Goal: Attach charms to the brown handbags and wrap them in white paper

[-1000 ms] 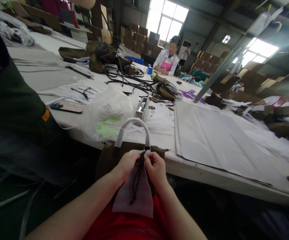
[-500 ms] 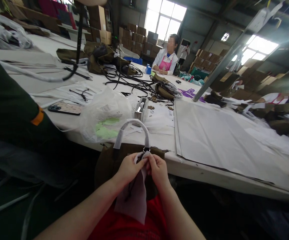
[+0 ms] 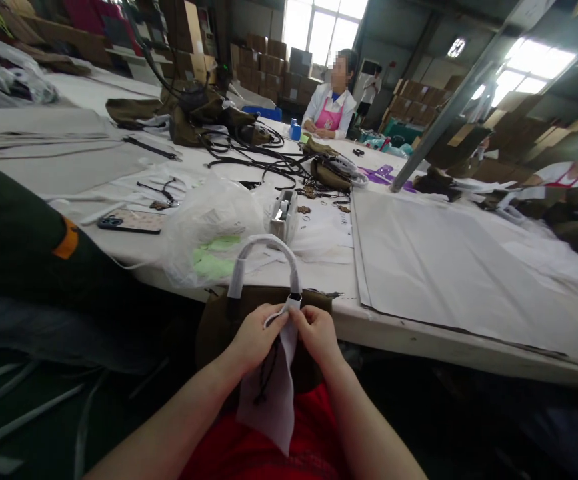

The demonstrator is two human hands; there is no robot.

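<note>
An olive-brown handbag (image 3: 219, 327) rests against the table's front edge, in front of my body. Its arched handle (image 3: 267, 241) is wrapped in white material and stands upright. At the handle's right base, my left hand (image 3: 257, 333) pinches a thin white sheet (image 3: 271, 407) that hangs down over the bag. My right hand (image 3: 316, 328) grips the same sheet's top edge, fingertips almost touching the left ones. A dark braided cord (image 3: 263, 380) shows through or beside the sheet. The ring at the handle base is mostly covered.
Beyond the bag stand a tape dispenser (image 3: 283, 215) and a clear plastic bag (image 3: 213, 223) with green pieces. A phone (image 3: 131, 221) lies left. Black straps (image 3: 253, 157) tangle farther back. A metal pole (image 3: 439, 127) rises at right. A co-worker (image 3: 331, 107) sits across the table.
The white sheet's top has come up over the metal ring at the handle base, with my hands still pinching it. A dark strap held up at upper left has moved away.
</note>
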